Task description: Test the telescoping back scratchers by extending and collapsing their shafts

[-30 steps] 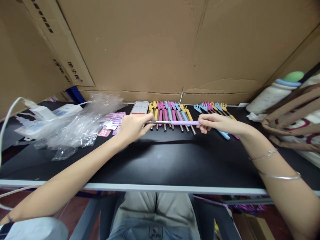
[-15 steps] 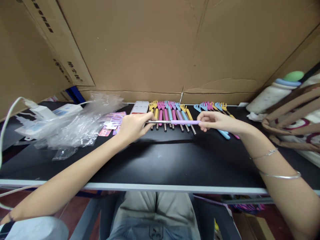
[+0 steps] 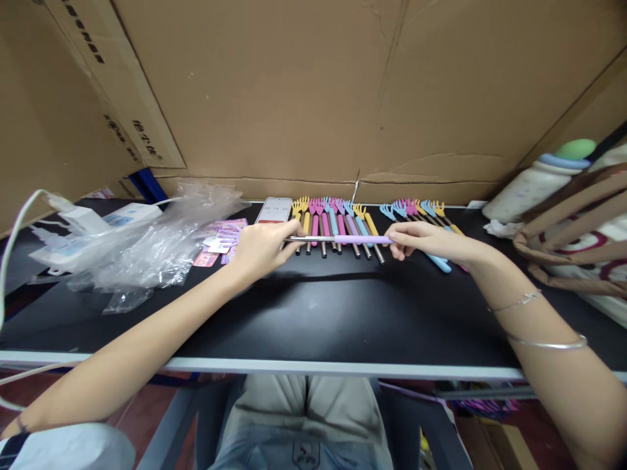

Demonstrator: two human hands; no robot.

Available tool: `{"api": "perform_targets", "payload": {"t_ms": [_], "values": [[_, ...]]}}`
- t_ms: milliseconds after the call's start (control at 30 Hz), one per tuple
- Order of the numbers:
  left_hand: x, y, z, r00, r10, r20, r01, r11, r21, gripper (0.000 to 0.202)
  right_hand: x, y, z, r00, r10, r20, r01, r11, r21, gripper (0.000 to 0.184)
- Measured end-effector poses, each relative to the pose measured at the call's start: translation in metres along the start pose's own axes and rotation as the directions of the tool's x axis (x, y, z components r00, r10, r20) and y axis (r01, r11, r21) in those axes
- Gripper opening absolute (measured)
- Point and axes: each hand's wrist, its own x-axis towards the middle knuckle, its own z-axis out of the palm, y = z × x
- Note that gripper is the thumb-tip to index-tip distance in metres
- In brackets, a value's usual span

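A back scratcher [image 3: 362, 239] with a lilac grip and a thin metal rod is held level above the black table. My left hand [image 3: 267, 245] pinches the rod near its left end. Lilac prongs [image 3: 232, 236] show just left of that hand, over some printed cards [image 3: 206, 258]. At the other end, my right hand [image 3: 409, 238] grips the tip of the lilac handle between thumb and fingers. Behind the rod lies a row of back scratchers [image 3: 327, 225] in yellow, pink, blue and purple. A second group of back scratchers [image 3: 399, 209] is partly hidden behind my right hand.
A phone [image 3: 274, 210] showing a timer lies beside the row. Clear plastic bags [image 3: 161, 238] and a white power strip [image 3: 122, 219] with cables are at left. On the right stand a white bottle [image 3: 531, 186] and a bag [image 3: 568, 228]. Cardboard [image 3: 313, 98] walls the back.
My right hand has shifted very slightly, its fingers adjusting at the handle's end. The left hand and the back scratcher look almost unchanged.
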Motion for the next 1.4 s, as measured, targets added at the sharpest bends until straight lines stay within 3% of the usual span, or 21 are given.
{"api": "perform_targets", "payload": {"t_ms": [200,667,833,1100,1233,1400], "values": [[0.0002,0.0007,-0.0009,1.000,-0.010,0.000,0.010,1.000,0.009,0.015,0.0002,-0.0025,0.0002,0.999,-0.023,-0.048,0.025,0.999,0.036,0.044],[0.0001,0.0005,-0.0011,0.999,0.016,-0.033,-0.016,1.000,0.022,0.013,0.0003,-0.0007,0.0029,1.000,-0.002,0.021,0.003,1.000,-0.016,0.047],[0.0003,0.0005,-0.0009,1.000,-0.014,-0.017,0.015,0.999,0.030,0.013,0.0014,0.0009,0.0019,1.000,0.006,-0.023,-0.005,0.999,0.037,0.045],[0.0003,-0.0001,-0.0008,1.000,-0.023,0.003,0.023,1.000,0.010,0.014,-0.0004,-0.0033,0.0037,0.994,-0.108,-0.015,0.108,0.994,-0.005,0.038],[-0.0002,-0.0013,-0.0002,1.000,-0.022,0.016,0.022,1.000,0.008,0.015,-0.0013,-0.0044,0.0041,0.987,-0.160,0.033,0.161,0.985,-0.066,0.041],[-0.0003,0.0001,-0.0016,0.999,-0.025,0.026,0.025,1.000,0.006,0.014,-0.0010,-0.0042,0.0032,0.987,-0.119,0.104,0.129,0.988,-0.090,0.052]]}}
